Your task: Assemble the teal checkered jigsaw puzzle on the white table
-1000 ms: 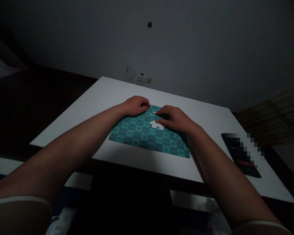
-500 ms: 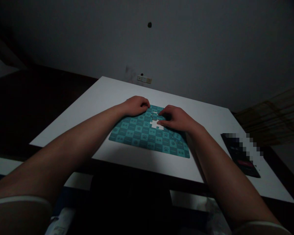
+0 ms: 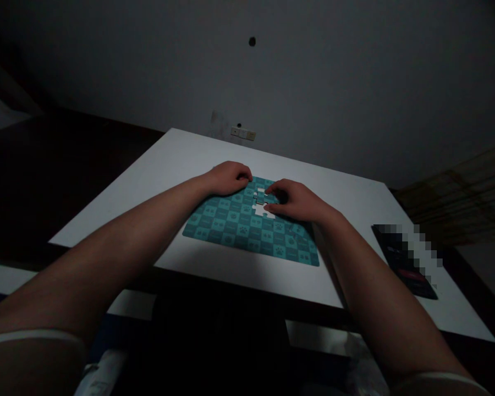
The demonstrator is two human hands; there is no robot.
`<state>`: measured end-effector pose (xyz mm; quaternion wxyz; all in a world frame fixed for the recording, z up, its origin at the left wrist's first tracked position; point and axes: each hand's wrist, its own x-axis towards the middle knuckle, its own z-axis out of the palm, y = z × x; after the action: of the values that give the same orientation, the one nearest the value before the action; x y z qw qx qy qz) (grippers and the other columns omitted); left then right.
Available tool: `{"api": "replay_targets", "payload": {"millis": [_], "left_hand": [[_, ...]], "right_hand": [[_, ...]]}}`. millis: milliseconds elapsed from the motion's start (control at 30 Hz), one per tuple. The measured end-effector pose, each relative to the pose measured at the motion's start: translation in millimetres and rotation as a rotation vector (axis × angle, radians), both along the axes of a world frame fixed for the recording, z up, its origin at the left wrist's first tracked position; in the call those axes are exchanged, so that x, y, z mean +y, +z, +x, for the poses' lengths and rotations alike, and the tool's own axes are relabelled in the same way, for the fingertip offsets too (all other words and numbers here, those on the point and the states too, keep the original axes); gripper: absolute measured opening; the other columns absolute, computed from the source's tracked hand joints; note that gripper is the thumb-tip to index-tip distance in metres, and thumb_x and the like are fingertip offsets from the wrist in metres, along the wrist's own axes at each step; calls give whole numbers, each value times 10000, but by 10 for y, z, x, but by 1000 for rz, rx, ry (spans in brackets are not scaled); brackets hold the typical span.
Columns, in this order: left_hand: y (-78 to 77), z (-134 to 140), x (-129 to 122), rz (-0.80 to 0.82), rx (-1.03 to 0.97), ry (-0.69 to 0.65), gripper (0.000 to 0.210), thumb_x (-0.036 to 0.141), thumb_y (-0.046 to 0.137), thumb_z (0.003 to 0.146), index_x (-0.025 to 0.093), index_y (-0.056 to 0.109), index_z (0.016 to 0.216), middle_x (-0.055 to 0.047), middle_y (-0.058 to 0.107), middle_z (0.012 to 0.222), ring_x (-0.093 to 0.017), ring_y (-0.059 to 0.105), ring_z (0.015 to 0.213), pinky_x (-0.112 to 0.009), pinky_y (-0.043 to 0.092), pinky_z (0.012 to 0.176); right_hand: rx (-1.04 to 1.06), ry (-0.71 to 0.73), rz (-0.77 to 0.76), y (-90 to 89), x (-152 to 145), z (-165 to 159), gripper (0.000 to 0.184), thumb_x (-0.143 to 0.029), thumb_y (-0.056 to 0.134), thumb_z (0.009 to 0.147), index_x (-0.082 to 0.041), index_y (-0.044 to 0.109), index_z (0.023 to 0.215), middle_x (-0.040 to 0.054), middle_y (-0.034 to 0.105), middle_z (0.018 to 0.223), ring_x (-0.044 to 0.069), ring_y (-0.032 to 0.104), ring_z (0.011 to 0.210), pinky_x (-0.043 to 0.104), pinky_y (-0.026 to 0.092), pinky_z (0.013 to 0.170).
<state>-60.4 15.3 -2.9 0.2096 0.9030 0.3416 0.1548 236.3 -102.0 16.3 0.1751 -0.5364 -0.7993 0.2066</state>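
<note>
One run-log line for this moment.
puzzle: teal checked, white gaps showing; left hand: curled over far-left corner; right hand: thumb and finger apart at gaps; nearby: dark item on white table

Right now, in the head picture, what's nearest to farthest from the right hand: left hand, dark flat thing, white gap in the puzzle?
From the right hand:
1. White gap: in the puzzle, by the thumb.
2. Left hand: over on the left.
3. Dark flat thing: on the table, way off right.
</note>
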Motion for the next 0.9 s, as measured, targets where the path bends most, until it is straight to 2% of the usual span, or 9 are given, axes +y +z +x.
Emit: {"api": "replay_targets", "payload": {"millis": [200, 333, 500, 667, 800, 900], "left_hand": [[12, -2, -6, 13, 9, -6, 491, 300, 677, 1063, 188, 996, 1420, -123, 971, 1314, -371, 892, 1245, -419, 640, 1101], [-1, -4, 1, 16, 19, -20, 508, 306, 658, 1089, 173, 985, 1455, -131, 968, 1345, -373, 895, 1266, -416, 636, 1095], [-18, -2, 11, 11, 4, -15, 461, 299, 670, 1085, 239, 993, 1408, -109, 973, 1340, -367, 890, 1279, -420, 641, 1115], [2, 6, 3, 3, 1, -11, 461, 304, 694, 1034, 240, 1002, 1372, -109, 969, 1303, -374, 887, 1250, -425, 645, 1100], [24, 12, -16, 0, 7, -8, 466, 302, 682, 1045, 232, 998, 1381, -114, 968, 1324, -373, 883, 1259, -426, 637, 1109], [34, 14, -26, 1, 23, 2, 464, 291, 674, 1065, 230, 992, 1397, -111, 973, 1329, -365, 886, 1247, -417, 636, 1097]], "right_hand": [[68, -13, 22, -37, 7, -1, 440, -465, 1058, 921, -296, 935, 1308, 126, 884, 1252, 390, 819, 1051, 557, 698, 990], [43, 3, 49, -54, 25, 15, 380, -470, 996, 992, -288, 973, 1324, 135, 878, 1227, 383, 821, 1027, 568, 691, 1008], [32, 7, 31, -62, 32, 22, 291, -414, 919, 1061, -285, 1014, 1303, 141, 908, 1212, 389, 849, 1030, 582, 693, 1028], [27, 47, 70, -54, 19, 22, 314, -430, 932, 1074, -312, 1012, 1353, 158, 874, 1326, 408, 870, 1151, 612, 703, 1145], [-12, 39, 67, -45, 14, 28, 395, -474, 940, 1078, -308, 985, 1433, 171, 859, 1333, 410, 851, 1109, 623, 723, 1091], [-9, 44, 76, -51, 17, 33, 392, -497, 957, 1070, -315, 990, 1416, 174, 878, 1343, 436, 861, 1150, 653, 724, 1132]]}}
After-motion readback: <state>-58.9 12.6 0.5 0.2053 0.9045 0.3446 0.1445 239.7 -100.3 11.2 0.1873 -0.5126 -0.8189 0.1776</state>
